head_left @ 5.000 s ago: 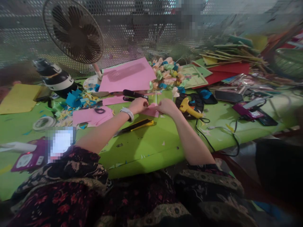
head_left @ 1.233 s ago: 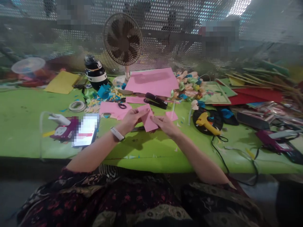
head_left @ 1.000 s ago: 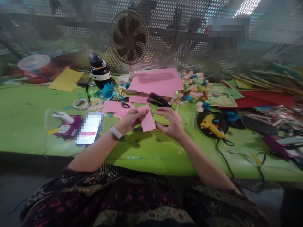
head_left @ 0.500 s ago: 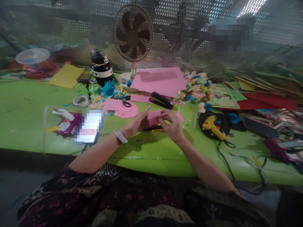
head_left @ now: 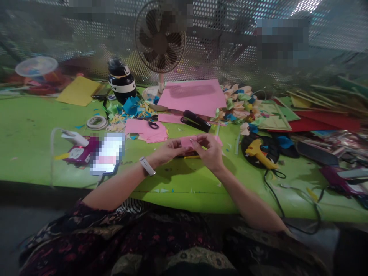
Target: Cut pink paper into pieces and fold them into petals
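Note:
Between my two hands is a small piece of pink paper (head_left: 186, 142), held just above the green table (head_left: 172, 176). My left hand (head_left: 169, 150) grips its left side with the fingers closed, a white band around the wrist. On the right side, my right hand (head_left: 211, 153) pinches the paper between thumb and fingers. A thin yellow and dark tool (head_left: 191, 156) lies on the table below the paper, partly hidden by my hands. Beyond them lie a black stapler (head_left: 196, 121) and a pile of cut pink paper (head_left: 146, 130) with a dark scissor handle (head_left: 153, 125) on it.
A yellow glue gun (head_left: 262, 153) with a cord rests on a black disc at right. A lit phone (head_left: 107, 153), a tape roll (head_left: 97, 122) and a power strip stand left. Farther back are a fan (head_left: 160, 42), a black bottle (head_left: 122, 82), pink sheets (head_left: 192, 96) and paper flowers.
The pink paper has tilted flatter between my hands. My left fingers have shifted slightly down and the thumb now lies along the paper's lower edge. The view has shifted a little.

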